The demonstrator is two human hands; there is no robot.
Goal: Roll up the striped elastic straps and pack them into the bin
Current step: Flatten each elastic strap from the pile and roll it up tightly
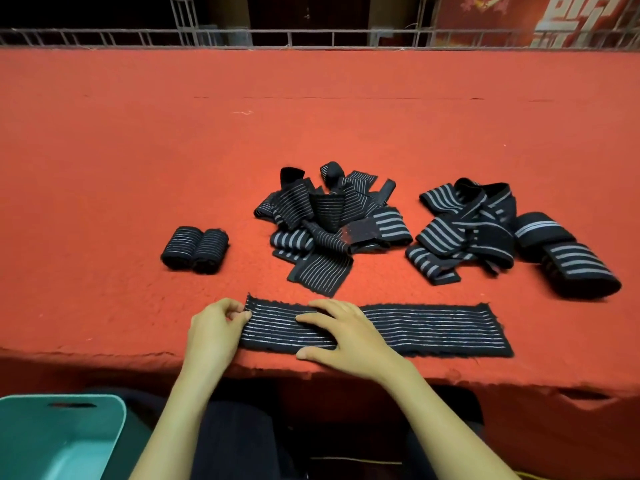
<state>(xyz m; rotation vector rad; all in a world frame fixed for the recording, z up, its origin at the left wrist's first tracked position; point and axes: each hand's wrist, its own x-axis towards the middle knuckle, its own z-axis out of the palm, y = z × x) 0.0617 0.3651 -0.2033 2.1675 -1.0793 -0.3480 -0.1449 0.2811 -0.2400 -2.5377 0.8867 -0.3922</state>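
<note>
Black strap (433, 329) lies flat along near edge of table (138, 174).

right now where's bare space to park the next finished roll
Bare red table left of the two rolled straps, and the wide band between the piles and the far railing. Crowded: middle pile, right pile, flat strap at the near edge.

Black straps (422, 329) with thin grey-white stripes, a red-orange felt tabletop (138, 168), a teal bin (52, 438)
</note>
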